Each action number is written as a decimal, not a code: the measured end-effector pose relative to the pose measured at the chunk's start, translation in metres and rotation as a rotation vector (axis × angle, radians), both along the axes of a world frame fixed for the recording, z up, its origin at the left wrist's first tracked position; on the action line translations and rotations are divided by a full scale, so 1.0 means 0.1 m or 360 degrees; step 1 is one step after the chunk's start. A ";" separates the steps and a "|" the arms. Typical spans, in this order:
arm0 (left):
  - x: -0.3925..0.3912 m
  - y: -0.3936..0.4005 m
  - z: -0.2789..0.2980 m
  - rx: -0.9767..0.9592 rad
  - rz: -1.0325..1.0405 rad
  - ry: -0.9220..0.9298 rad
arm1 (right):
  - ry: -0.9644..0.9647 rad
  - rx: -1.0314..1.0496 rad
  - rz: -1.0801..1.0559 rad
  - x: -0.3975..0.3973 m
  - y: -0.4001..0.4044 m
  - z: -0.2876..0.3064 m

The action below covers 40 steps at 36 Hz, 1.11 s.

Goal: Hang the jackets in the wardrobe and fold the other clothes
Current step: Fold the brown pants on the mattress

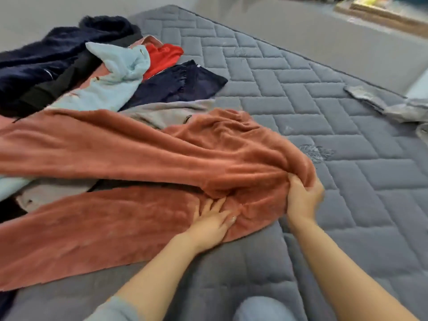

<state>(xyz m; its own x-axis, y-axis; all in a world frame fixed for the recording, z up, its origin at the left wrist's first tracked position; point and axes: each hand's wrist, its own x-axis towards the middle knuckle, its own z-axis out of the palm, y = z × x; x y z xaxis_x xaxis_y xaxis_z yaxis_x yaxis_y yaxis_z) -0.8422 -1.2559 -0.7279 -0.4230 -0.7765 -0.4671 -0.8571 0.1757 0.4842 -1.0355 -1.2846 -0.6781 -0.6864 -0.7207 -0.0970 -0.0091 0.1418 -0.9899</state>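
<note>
Head view: you are looking down on a grey quilted mattress (324, 112) that fills most of the frame and carries everything else. No box, basket or drawer shows here, so the mattress itself is the only thing holding the clothes.

The biggest garment is the rust-coloured fleece piece (115, 154), spread in two long bands from the left edge to the middle, the upper band folded over the lower one. It lies on top of a pale grey garment (162, 114) and over something dark beneath the fold.

Behind it, at the upper left, sits a loose heap: a dark navy fuzzy garment (46, 59) at the back, a light blue fleece piece (115, 82) draped across it, a red garment (162, 56) just beside that, and a navy fringed cloth (180, 86) lying flat at the heap's right edge. A crumpled grey item (382, 103) lies well apart near the right edge of the mattress.

Your right hand (303, 198) has its fingers curled into the rust fleece at its right end, gripping a bunched fold and lifting it slightly off the bed. Your left hand (213, 218) lies flat on the lower band just beside it, fingers straight and a little spread, pressing the fabric down.
</note>
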 end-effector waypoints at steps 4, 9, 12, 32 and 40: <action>-0.42 0.38 0.30 0.0281 -0.0210 -0.0029 | -0.0218 0.0258 0.0090 -0.59 0.58 -0.08; -0.39 0.38 0.73 0.0694 -0.0117 0.0209 | -0.1403 0.0526 0.0468 -0.97 0.94 -0.28; -0.47 0.01 0.95 0.0499 0.0358 0.0595 | -0.1774 0.0446 0.0294 -1.14 0.87 -0.38; -1.26 -2.71 -0.08 -0.0435 0.0756 -0.0013 | -0.1983 0.0088 0.0256 -1.31 -0.35 -0.58; -1.95 -3.49 0.70 -0.0481 0.0494 0.0861 | 0.0165 -0.0150 -0.0262 -1.86 -0.64 -0.28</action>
<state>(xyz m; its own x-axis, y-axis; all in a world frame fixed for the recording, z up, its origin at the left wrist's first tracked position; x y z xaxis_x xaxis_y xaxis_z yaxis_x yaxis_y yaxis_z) -1.0372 -1.6053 -0.6578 -0.2724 -0.9622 0.0028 -0.5416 0.1557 0.8261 -1.2214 -1.3482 -0.7064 -0.7983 -0.6007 0.0427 -0.0959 0.0569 -0.9938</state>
